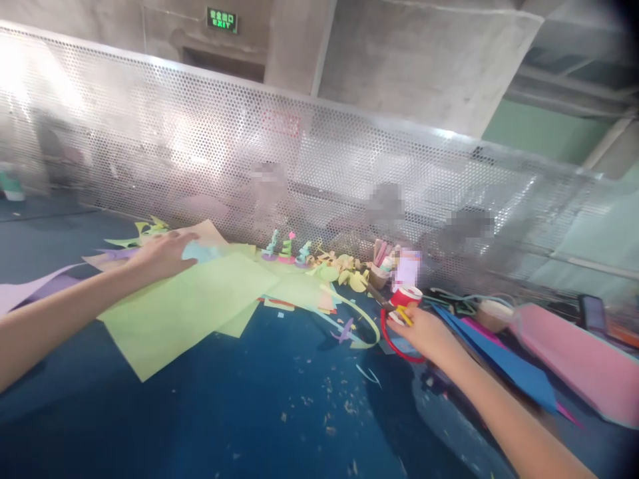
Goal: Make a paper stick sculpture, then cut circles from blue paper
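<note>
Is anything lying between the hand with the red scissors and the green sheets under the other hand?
Yes. Between the right hand with the red scissors and the green sheets lie curled paper strips and small scraps.

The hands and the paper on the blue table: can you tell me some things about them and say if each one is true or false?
1. The left hand rests on a pile of paper sheets. True; it lies flat on the light green paper.
2. The right hand holds red-handled scissors. True.
3. The table is bright yellow. False; it is dark blue, with small paper scraps on it.
4. A pink sheet lies at the far left of the table. False; it lies on the right, past the right hand.
5. A solid brick wall stands behind the table. False; it is a metal screen full of small holes.
</note>
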Motion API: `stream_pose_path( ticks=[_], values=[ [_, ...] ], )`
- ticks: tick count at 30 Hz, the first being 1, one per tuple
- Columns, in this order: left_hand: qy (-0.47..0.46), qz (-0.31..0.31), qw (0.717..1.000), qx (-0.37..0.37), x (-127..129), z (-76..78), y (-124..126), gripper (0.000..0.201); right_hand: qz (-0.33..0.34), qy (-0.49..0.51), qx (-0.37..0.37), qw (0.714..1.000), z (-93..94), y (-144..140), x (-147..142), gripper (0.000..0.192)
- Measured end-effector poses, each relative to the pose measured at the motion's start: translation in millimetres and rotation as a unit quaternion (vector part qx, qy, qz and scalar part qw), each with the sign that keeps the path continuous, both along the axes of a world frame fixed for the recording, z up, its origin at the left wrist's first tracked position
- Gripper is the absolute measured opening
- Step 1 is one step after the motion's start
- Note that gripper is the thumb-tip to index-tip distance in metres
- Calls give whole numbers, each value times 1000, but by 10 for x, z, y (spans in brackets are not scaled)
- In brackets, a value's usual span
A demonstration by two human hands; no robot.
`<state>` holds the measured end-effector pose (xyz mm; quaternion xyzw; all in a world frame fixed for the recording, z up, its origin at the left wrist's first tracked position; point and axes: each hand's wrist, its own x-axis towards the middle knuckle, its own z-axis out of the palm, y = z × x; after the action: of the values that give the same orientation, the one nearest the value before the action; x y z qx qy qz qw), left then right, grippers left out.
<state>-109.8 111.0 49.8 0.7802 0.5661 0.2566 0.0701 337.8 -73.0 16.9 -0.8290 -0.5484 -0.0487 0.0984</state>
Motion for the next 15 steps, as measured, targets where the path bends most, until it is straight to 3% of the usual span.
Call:
stream_pose_path(
  ticks=[4,6,8,9,12,15],
  values=[
    [16,-95,995,12,609,-23,-220,38,29,-17,-27,999,10,302,69,25],
    [19,-175,984,-27,988,-102,-412,34,39,-21,-30,999,37,435,89,22],
    [-11,-288,953,-90,1338,-205,-602,41,46,-27,-19,998,63,532,72,19],
    [-20,-312,943,-111,1488,-255,-682,45,55,-26,-12,998,69,570,46,19],
    [-28,-306,941,-143,1819,-366,-815,44,118,-6,-6,993,40,662,-99,21],
    [-47,-307,941,-136,1967,-411,-816,32,167,11,-15,986,-48,763,-272,22]
  ],
)
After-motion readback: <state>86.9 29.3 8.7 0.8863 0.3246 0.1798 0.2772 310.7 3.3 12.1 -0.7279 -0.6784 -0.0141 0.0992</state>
